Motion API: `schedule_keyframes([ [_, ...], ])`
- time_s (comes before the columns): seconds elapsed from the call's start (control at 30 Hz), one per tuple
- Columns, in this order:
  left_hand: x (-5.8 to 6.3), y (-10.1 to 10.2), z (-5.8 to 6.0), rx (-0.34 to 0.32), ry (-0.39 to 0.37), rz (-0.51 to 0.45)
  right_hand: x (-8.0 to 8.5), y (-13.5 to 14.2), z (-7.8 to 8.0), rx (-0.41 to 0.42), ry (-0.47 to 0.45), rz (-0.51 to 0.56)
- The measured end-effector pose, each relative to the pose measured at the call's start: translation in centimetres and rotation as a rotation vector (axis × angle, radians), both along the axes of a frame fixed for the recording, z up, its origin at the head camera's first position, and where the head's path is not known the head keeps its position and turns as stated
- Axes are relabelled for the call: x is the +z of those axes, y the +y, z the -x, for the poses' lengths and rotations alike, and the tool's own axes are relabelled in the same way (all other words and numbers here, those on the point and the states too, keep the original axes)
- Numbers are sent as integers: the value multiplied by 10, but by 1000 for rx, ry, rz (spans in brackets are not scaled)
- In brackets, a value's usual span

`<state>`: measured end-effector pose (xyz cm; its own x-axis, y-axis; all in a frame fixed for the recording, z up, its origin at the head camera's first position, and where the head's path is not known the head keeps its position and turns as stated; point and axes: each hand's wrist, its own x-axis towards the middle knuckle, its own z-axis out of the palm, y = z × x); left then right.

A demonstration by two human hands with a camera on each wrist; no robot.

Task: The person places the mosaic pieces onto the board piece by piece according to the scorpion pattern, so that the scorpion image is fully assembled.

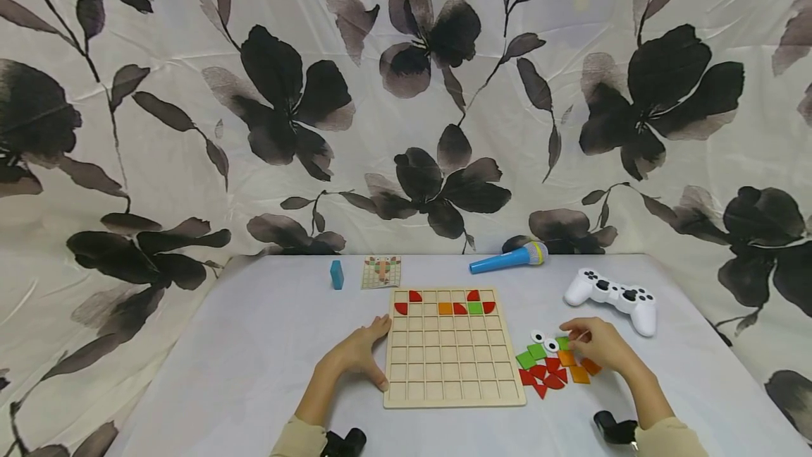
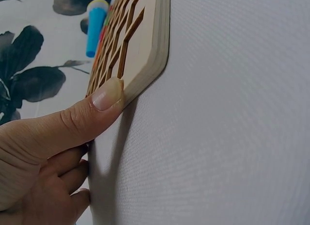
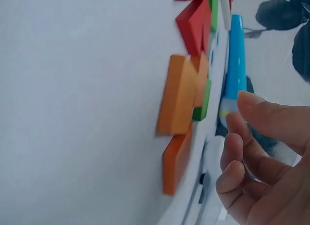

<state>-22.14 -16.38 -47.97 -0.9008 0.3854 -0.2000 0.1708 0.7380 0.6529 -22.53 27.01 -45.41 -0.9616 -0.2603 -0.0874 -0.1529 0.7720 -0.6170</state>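
A wooden grid board [image 1: 452, 356] lies mid-table with several red pieces, an orange square [image 1: 445, 309] and a green square [image 1: 475, 308] in its top two rows. My left hand [image 1: 361, 351] is at the board's left edge; in the left wrist view its straight thumb [image 2: 107, 95] touches a corner. My right hand [image 1: 599, 344] hovers over the loose pieces right of the board, fingers loosely bent. No piece shows between its thumb and fingers in the right wrist view. Beneath it lie orange squares [image 3: 177, 96], green squares [image 1: 526, 360], red pieces [image 1: 555, 381] and two eye discs [image 1: 551, 345].
Behind the board stand a blue block [image 1: 337, 275] and a patterned picture card [image 1: 381, 271]. A blue toy microphone [image 1: 507, 258] lies at the table's back edge. The white game controller [image 1: 612, 298] is at the back right, beyond my right hand. Floral cloth [image 1: 438, 111] hangs behind the table.
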Motion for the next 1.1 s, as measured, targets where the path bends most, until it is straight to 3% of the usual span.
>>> schedule_keyframes([
  [0.53,1,1,0,3,-1,9,-11,6,0,-14,-55,-35],
  [0.93,2,1,0,1,-9,-12,-9,20,-7,-34,-29,-30],
  [1.1,3,1,0,4,-10,-1,-8,22,-16,11,0,-23],
])
